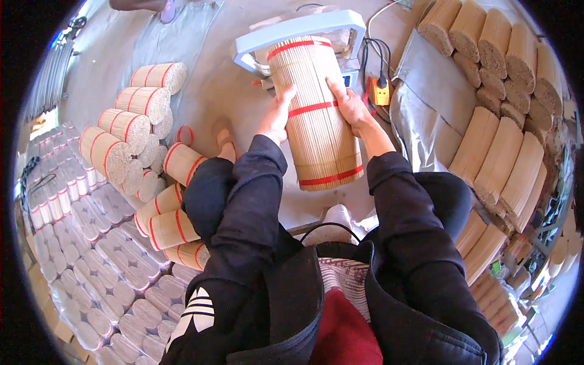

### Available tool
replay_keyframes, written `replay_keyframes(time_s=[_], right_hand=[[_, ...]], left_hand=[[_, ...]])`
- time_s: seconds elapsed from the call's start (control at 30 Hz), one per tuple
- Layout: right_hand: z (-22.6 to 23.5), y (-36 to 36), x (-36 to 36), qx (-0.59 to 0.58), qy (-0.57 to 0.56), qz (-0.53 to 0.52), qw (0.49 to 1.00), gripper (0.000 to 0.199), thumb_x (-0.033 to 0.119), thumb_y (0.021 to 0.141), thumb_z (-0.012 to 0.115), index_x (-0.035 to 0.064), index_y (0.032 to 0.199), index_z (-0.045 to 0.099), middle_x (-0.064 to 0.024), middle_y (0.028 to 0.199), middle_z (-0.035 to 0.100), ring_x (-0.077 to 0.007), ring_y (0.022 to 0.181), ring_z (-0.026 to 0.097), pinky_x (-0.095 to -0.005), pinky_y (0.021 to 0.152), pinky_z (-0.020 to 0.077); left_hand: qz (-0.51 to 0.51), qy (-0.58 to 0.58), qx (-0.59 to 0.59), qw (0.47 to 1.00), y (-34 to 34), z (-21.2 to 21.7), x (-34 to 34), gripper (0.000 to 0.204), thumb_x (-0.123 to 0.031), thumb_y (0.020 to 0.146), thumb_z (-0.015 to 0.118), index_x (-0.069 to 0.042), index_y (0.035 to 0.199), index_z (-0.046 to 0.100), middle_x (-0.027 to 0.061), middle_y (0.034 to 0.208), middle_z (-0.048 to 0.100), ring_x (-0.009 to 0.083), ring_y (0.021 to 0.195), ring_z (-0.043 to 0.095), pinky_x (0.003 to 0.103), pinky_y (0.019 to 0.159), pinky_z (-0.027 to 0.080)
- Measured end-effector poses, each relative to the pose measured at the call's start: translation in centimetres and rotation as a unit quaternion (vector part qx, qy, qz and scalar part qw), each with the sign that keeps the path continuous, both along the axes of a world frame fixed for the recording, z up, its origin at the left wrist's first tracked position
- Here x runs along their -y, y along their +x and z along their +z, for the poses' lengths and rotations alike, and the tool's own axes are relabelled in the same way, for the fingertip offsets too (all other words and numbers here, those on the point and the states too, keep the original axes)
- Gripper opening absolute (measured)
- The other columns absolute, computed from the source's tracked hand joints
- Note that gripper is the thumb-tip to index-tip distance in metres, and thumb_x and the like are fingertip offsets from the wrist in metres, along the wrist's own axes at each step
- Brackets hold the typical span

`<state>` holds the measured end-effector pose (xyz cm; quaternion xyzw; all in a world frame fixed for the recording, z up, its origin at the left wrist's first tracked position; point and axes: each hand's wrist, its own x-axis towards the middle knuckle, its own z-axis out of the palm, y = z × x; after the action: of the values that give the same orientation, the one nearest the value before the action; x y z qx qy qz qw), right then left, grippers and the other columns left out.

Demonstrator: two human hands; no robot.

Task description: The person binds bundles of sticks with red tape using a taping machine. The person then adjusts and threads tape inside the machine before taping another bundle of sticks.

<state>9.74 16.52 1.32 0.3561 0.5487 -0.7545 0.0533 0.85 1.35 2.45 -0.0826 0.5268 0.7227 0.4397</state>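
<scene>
Between my two hands is a thick cylindrical bundle of thin wooden sticks (pixel 316 137), bound by red bands near its top, middle and bottom. My left hand (pixel 278 114) grips its left side, thumb on the front. On the opposite side my right hand (pixel 354 108) grips it, the thumb also on the front. The fingers of both hands are partly hidden behind the bundle. Just beyond its upper end stands a light-blue framed machine (pixel 298 29), partly covered by the bundle. Whether the two touch, I cannot tell.
Red-banded stick bundles (pixel 131 125) are stacked at left, above many wrapped bundles (pixel 103 267). Unbanded bundles (pixel 502 155) are piled on the right, near a grey sheet (pixel 423 106). An orange power socket (pixel 380 92) with black cables lies right of the machine. A red ring (pixel 185 135) lies left.
</scene>
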Motion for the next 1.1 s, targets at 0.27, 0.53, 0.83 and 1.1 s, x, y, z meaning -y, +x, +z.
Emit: replay_keyframes(time_s=[0.27,0.53,0.83,1.1], right_hand=[[-0.8,0.2,-0.7,-0.001,-0.007,0.008,1.000,0.082,0.061,0.079,0.052,-0.0093,0.122,0.047,-0.0201,0.114,0.057,-0.0267,0.099,0.058,-0.0368,0.087,0.0430],[-0.5,-0.2,-0.6,0.042,0.025,0.003,0.999,0.087,0.064,0.077,0.052,-0.0115,0.122,0.047,-0.0221,0.113,0.058,-0.0291,0.101,0.058,-0.0384,0.086,0.0439],[0.2,0.1,-0.3,0.038,0.052,0.042,0.997,0.094,0.077,0.074,0.040,-0.0004,0.127,0.046,-0.0186,0.117,0.057,-0.0301,0.104,0.056,-0.0462,0.090,0.0384],[-2.1,0.2,-1.2,0.033,0.045,0.036,0.998,0.092,0.073,0.075,0.046,-0.0046,0.124,0.048,-0.0189,0.114,0.058,-0.0271,0.099,0.058,-0.0409,0.086,0.0423]], left_hand=[[-0.012,0.005,-0.007,1.000,0.2,-0.2,-0.4,0.066,-0.043,0.080,0.064,-0.003,0.128,0.043,0.0089,0.123,0.053,0.0213,0.111,0.050,0.039,0.095,0.039],[-0.009,-0.016,-0.003,1.000,0.1,-0.4,-0.3,0.066,-0.044,0.079,0.065,-0.003,0.127,0.045,0.0078,0.123,0.053,0.0212,0.110,0.050,0.040,0.095,0.038],[-0.011,-0.004,0.001,1.000,-0.2,-0.8,-0.2,0.065,-0.044,0.078,0.065,-0.004,0.125,0.046,0.0065,0.122,0.053,0.0209,0.108,0.051,0.041,0.093,0.040],[-0.011,-0.007,0.005,1.000,0.0,-0.8,-0.5,0.067,-0.044,0.078,0.065,-0.003,0.127,0.044,0.0071,0.123,0.053,0.0213,0.108,0.051,0.041,0.093,0.040]])
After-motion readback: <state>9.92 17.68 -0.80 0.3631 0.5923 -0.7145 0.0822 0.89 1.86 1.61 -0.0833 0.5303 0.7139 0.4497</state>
